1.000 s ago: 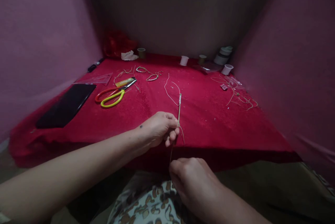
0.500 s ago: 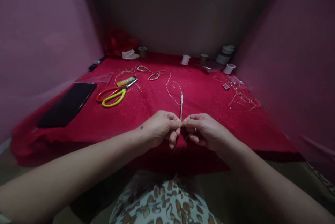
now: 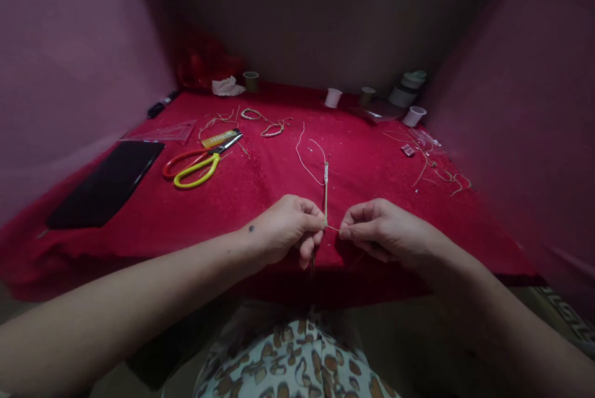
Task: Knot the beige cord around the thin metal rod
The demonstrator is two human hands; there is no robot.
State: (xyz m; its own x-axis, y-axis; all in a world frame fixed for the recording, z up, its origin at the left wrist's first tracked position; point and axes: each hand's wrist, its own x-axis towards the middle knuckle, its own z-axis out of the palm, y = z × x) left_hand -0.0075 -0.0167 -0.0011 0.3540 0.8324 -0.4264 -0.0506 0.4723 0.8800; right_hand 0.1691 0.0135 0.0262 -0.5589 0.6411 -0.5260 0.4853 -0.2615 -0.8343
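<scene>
A thin braided cord (image 3: pixel 326 199) runs up the red cloth from my hands, with a pale woven section (image 3: pixel 326 173) and loose white thread ends (image 3: pixel 300 153) at its far end. My left hand (image 3: pixel 297 227) pinches the near end of this cord between thumb and forefinger. Closed on a fine strand (image 3: pixel 333 228), my right hand (image 3: pixel 374 227) holds it out to the right of the left fingertips. The strand looks straight between both hands. A few strand ends hang below my left fingers.
Scissors (image 3: pixel 195 168) with red and yellow handles lie left, near a black tablet-like slab (image 3: pixel 106 184). Two finished-looking bracelets (image 3: pixel 273 129) lie beyond. Thread spools (image 3: pixel 333 98) and a bottle (image 3: pixel 408 88) stand at the back. Tangled cords (image 3: pixel 441 175) lie right.
My right hand has moved away to the right from my left fingertips, drawing the strand out between them. My left hand keeps its pinch. The view has shifted slightly.
</scene>
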